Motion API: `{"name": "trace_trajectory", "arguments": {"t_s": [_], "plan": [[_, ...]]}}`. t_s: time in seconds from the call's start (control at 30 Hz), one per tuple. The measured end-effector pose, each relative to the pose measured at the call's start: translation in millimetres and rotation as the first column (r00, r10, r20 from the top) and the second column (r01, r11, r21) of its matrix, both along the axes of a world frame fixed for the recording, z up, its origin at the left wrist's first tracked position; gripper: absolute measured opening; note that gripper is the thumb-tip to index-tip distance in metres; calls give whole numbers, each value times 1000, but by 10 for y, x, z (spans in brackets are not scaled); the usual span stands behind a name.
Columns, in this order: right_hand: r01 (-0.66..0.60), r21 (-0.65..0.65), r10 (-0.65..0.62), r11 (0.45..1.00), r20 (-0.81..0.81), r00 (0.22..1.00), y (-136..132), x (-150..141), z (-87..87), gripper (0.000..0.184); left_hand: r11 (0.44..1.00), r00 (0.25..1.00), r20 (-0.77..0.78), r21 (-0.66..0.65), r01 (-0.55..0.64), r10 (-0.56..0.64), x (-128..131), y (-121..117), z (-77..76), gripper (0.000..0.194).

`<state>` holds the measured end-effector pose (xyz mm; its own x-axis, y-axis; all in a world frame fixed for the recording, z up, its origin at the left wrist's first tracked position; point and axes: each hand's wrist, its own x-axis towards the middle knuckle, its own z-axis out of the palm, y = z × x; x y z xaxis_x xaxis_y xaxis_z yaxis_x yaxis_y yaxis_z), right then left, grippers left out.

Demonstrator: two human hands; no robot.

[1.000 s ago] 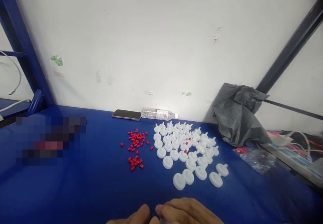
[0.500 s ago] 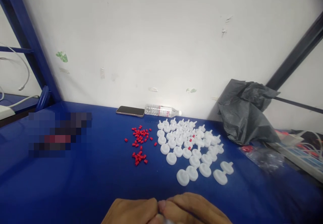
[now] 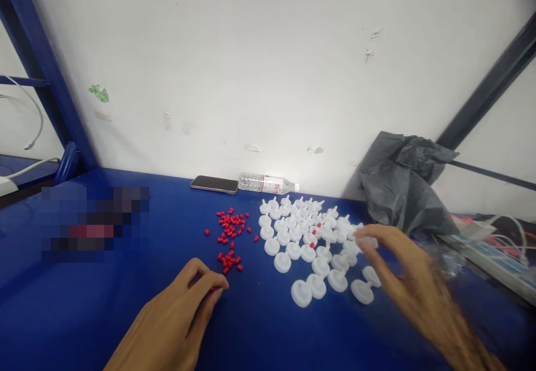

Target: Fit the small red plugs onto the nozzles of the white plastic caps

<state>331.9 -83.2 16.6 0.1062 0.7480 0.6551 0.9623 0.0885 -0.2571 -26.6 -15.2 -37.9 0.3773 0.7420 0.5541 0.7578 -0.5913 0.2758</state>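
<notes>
My left hand [image 3: 176,318] lies low at the front centre, fingers curled, thumb and forefinger pinched on a small red piece [image 3: 214,289] at the near edge of the scattered red pieces [image 3: 229,231]. My right hand [image 3: 408,282] reaches in from the right, blurred by motion. Its fingertips are at the right edge of the cluster of white disc-shaped parts [image 3: 310,242], with something white at the tips. A few of the white parts carry red tips.
All of it lies on a blue table [image 3: 125,304] against a white wall. A phone [image 3: 214,184] and a lying water bottle [image 3: 268,183] sit at the back. A dark grey bag [image 3: 402,187] and cables [image 3: 494,242] are at the right.
Both hands were together at the bottom centre. They have separated: the left went forward to the red pieces, the right swung out to the white parts.
</notes>
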Motion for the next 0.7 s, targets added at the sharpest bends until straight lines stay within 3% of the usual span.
{"name": "trace_trajectory", "arguments": {"t_s": [0.13, 0.27, 0.53, 0.7], "plan": [[-72, -111, 79, 991, 62, 995, 188, 108, -105, 35, 999, 999, 1, -30, 37, -37, 134, 84, -214, 44], [-79, -100, 89, 992, 102, 991, 272, 246, -227, 44, 999, 1000, -9, -30, 18, -18, 123, 144, -367, 40], [-55, -113, 65, 992, 94, 993, 223, 282, -199, 44, 997, 998, -24, 59, 56, -54, 106, 126, -343, 43], [-87, -187, 110, 978, 118, 987, 276, 302, -208, 43, 994, 998, -13, 84, 69, -68, 96, 122, -315, 42]]}}
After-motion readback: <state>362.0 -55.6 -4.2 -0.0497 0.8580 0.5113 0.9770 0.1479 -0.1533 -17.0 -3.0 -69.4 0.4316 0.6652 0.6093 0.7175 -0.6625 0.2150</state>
